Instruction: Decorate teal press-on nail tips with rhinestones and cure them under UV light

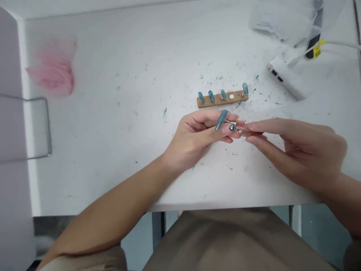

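Note:
My left hand [194,137] is closed, pinching a glossy teal press-on nail [221,120] by its small metal holder between thumb and fingers. The nail's tip points down and toward me. Opposite it, my right hand [301,150] closes thumb and forefinger on a slim clear stick [241,131] with a shiny dark round end. That end sits by the left thumb, close to the nail; whether they touch I cannot tell. Just beyond both hands lies a wooden nail stand [208,101], with several teal nails upright on it and a bare white round spot among them.
A white device [289,79] with a cable lies at the right. Behind it are clear plastic bags [263,22] and a dark-handled tool [311,47]. Crumpled pink material [56,73] rests at the far left, above a metal wire frame [48,128]. Teal specks mark the white table [113,124].

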A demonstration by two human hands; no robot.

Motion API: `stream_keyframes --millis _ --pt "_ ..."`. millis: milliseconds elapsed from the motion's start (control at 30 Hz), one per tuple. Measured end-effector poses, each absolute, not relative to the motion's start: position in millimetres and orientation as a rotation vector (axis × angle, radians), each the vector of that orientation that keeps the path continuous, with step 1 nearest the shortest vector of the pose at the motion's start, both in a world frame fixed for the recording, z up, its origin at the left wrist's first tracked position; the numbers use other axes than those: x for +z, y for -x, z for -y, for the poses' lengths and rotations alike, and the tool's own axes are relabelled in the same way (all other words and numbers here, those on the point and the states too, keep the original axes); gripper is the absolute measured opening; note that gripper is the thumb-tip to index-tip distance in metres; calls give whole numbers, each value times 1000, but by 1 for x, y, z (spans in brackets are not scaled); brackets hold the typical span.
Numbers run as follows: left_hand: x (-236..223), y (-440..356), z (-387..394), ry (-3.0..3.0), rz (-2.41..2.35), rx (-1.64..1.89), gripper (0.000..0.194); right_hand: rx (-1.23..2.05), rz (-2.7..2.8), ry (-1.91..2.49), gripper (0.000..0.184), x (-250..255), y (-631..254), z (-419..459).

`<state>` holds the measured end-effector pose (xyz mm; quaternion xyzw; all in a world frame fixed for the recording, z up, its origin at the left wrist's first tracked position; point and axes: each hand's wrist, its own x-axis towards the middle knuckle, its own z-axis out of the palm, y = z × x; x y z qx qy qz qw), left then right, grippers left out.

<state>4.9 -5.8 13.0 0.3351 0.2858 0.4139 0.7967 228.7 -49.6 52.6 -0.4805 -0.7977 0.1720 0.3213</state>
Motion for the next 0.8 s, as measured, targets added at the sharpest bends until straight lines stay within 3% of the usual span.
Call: stream_keyframes --millis 367,800 --pt "16 -5 7 -742 -690 890 17 523 1986 1290 20 48 -234 59" --pt "16 -4 7 -736 -705 898 22 441 2088 1287 10 51 -231 54"
